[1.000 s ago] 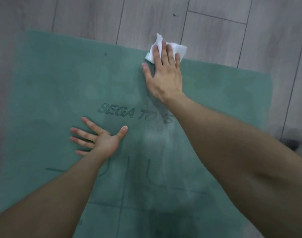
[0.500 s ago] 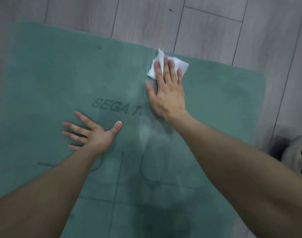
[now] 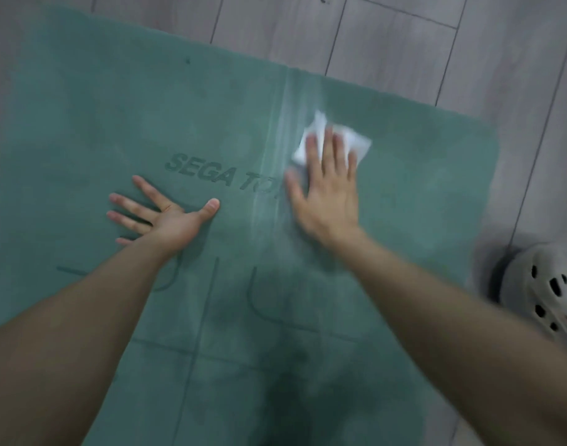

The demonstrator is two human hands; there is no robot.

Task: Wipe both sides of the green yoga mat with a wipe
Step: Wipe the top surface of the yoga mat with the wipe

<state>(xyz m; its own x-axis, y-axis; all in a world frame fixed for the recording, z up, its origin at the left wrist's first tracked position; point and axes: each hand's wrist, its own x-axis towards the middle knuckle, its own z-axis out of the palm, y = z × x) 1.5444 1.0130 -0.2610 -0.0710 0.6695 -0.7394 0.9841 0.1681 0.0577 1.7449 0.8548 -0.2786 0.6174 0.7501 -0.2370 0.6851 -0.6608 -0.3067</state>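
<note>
Main risk as I see it: the right hand [image 3: 327, 194] only presses the wipe [image 3: 356, 144] with flat, straight fingers, nothing pinched. So that thin, crumpled white sheet could bunch up or slip out on the matte, grippy-looking green yoga mat [image 3: 114, 123]. The mat lies flat on the smooth grey plank floor [image 3: 388, 43], so it might creep if the left hand [image 3: 169, 217], splayed flat and empty, lifts.

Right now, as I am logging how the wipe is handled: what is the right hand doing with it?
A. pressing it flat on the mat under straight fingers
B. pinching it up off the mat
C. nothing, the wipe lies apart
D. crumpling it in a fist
A: the right hand lies flat with straight fingers on the white wipe, pressing it onto the green mat.
</note>
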